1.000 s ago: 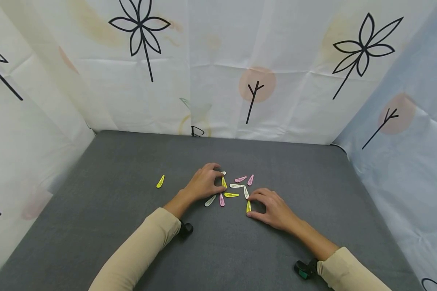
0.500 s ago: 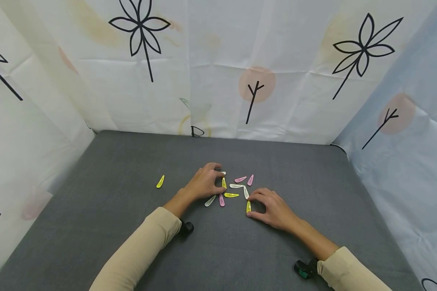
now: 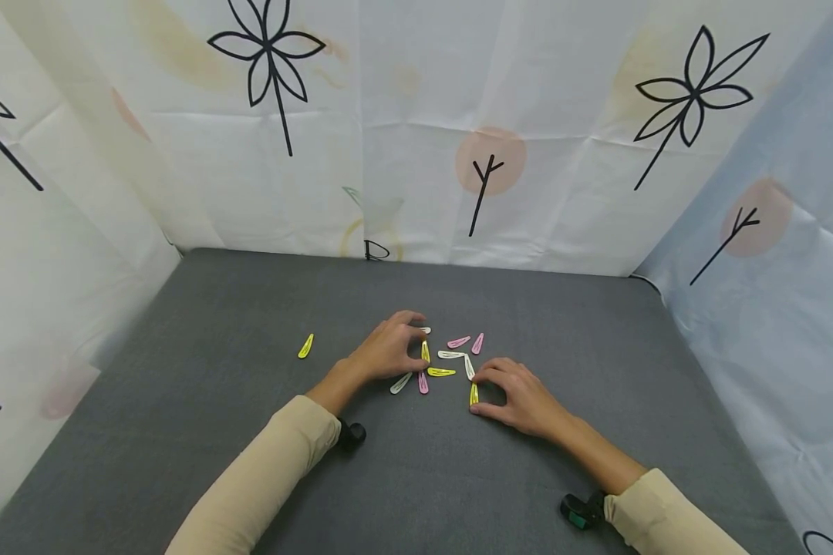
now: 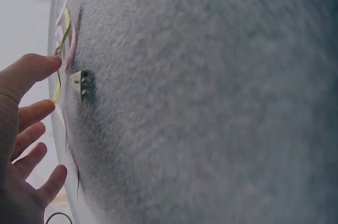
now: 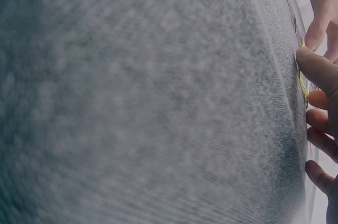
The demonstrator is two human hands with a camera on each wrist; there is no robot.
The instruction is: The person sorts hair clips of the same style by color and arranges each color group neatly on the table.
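Note:
Between the thumb and index finger of my left hand [image 3: 386, 348] is a yellow snap hair clip [image 3: 425, 352], pinched at its two ends on the table. The left wrist view shows this yellow clip [image 4: 57, 91] edge-on, the other fingers spread. My right hand [image 3: 522, 398] holds another yellow hair clip [image 3: 473, 394] the same way, thumb at the near end. Around them lie white hair clips [image 3: 469, 367], a yellow one [image 3: 441, 372], a pink one [image 3: 423, 382] and a pale grey-white one [image 3: 400, 383]. A white clip [image 3: 426, 330] is partly hidden behind my left fingers.
Two pink hair clips [image 3: 459, 341] lie beyond the white ones. A lone yellow hair clip [image 3: 306, 346] rests to the left of my left hand. The grey table [image 3: 416, 478] meets a patterned white cloth [image 3: 416, 193] at its back and sides.
My left hand has shifted the yellow hair clip very slightly left and nearer to me. The right hand and the other hair clips stay where they were.

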